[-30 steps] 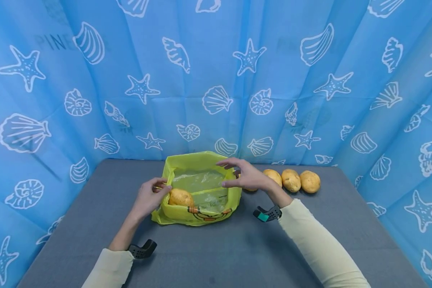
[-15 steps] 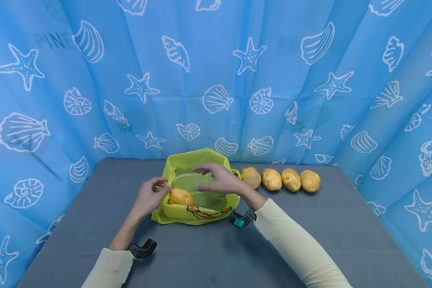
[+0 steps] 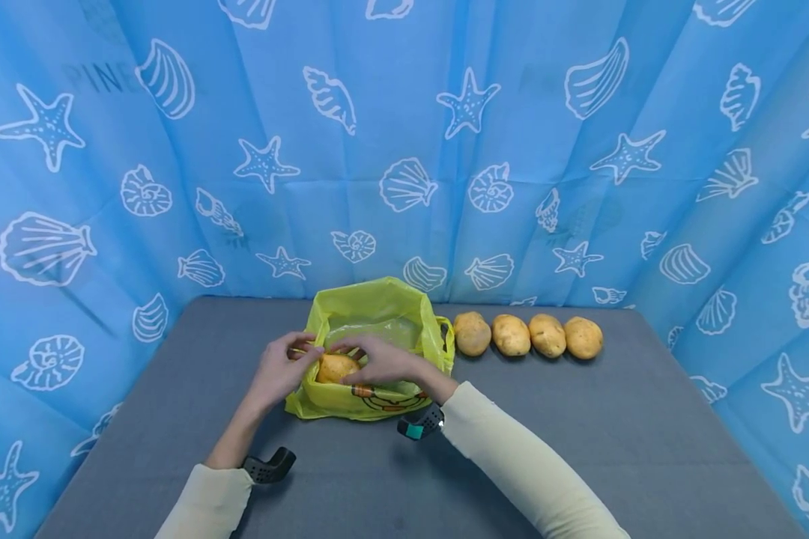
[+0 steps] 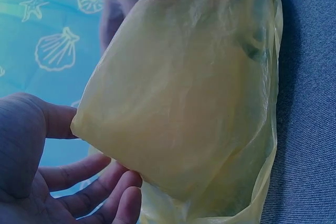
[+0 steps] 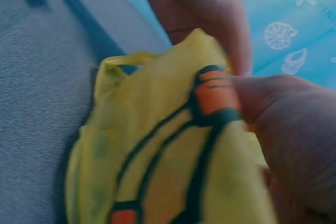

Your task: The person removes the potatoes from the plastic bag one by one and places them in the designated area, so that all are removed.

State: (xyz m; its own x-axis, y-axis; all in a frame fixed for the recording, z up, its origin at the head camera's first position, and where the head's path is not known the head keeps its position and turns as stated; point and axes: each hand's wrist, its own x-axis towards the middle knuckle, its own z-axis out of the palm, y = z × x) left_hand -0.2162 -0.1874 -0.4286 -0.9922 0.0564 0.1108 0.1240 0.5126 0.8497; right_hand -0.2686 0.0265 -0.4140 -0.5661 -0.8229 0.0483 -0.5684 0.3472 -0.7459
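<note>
A yellow plastic bag (image 3: 367, 404) stands mouth-up on the table, with one potato (image 3: 335, 369) at the left of its mouth. My left hand (image 3: 282, 372) pinches the bag's left rim between thumb and fingers, which the left wrist view confirms at the bag's corner (image 4: 84, 121). Reaching in over the bag's right side, my right hand (image 3: 381, 361) has its thumb and fingers curled around the potato. From the right wrist, the thumb (image 5: 262, 95) shows at the printed front rim, while the potato is hidden behind the plastic.
Several potatoes (image 3: 511, 335) lie in a row to the right of the bag, the nearest beside its looped handle (image 3: 448, 337). The grey cloth-covered table (image 3: 350, 479) ends at a blue shell-print curtain (image 3: 404, 112) at the back and sides.
My right hand has moved left from the bag's right rim, across its mouth, down to the potato. The left hand keeps its place at the left rim.
</note>
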